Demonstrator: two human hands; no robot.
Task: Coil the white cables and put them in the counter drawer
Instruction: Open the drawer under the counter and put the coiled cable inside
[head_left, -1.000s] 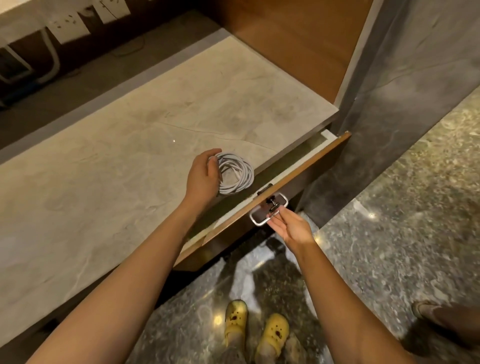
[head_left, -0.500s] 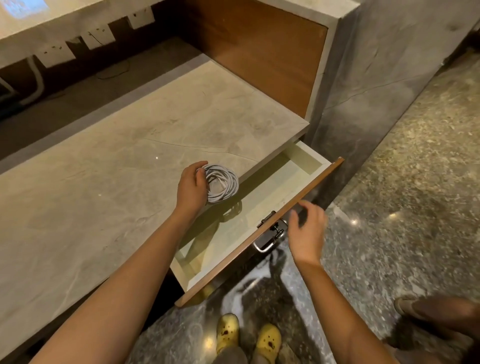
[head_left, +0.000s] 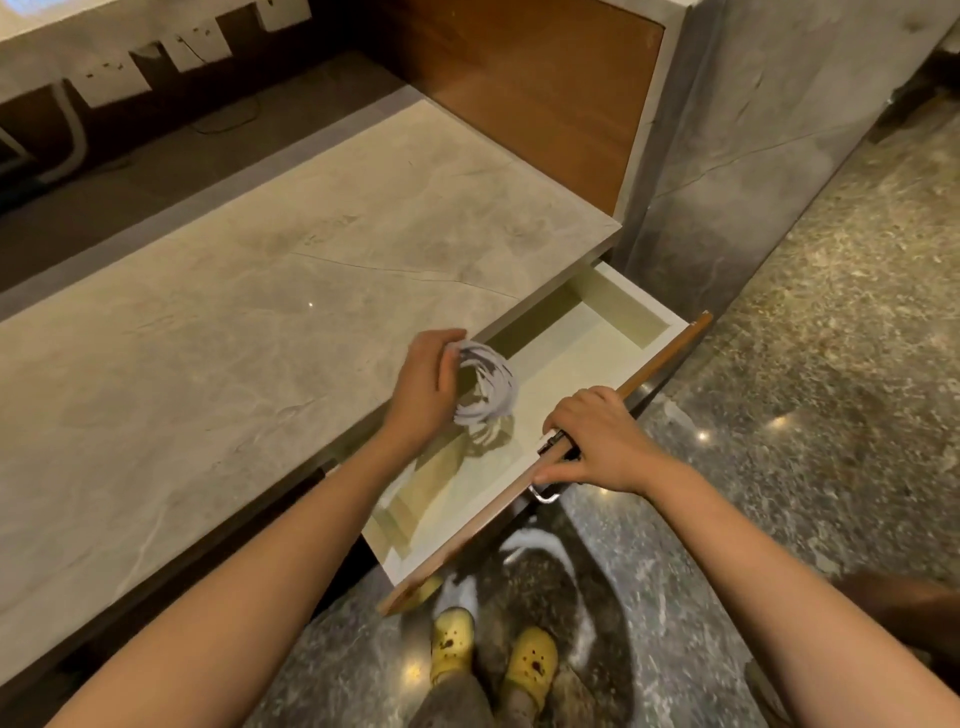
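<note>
- While I stand at the bench (head_left: 234, 364), its drawer (head_left: 631, 312) juts open over the speckled floor (head_left: 779, 415).
- Right hand (head_left: 597, 441): fingers curled over the drawer's front edge, hiding most of the metal handle (head_left: 545, 496).
- Left hand (head_left: 423, 389): fingers grip the coiled white cable (head_left: 488, 384), blurred, above the drawer's inside.

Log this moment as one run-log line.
step: stowing | left hand: holds white cable coil above open drawer | right hand: grips drawer front | coil: not yet set down
</note>
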